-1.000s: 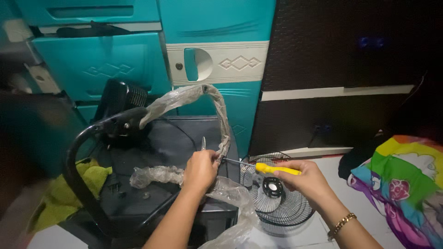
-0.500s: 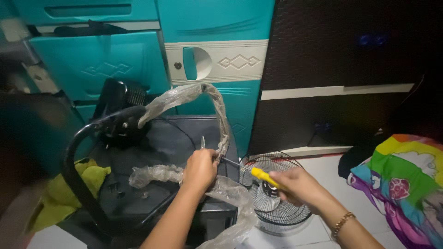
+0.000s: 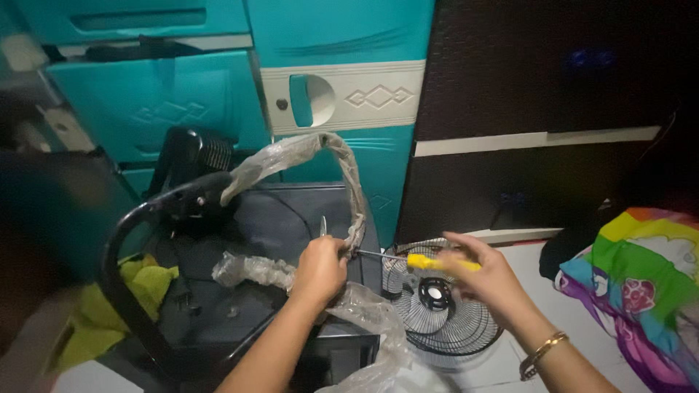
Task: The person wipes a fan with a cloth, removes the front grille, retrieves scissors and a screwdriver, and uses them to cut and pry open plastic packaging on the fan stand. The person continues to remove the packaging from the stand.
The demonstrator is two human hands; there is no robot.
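While the left hand [image 3: 318, 271], fingers closed, pinches the plastic-wrapped black hoop [image 3: 348, 182] at the dark stand's [image 3: 291, 211] right edge, the right hand [image 3: 489, 280] grips a yellow-handled screwdriver [image 3: 429, 262] there; risk: tip slipping toward left fingers.

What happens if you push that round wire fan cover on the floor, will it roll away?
Probably not: the wire fan cover lies flat, so it would likely slide. Its thin wires look light and a bit bendy.
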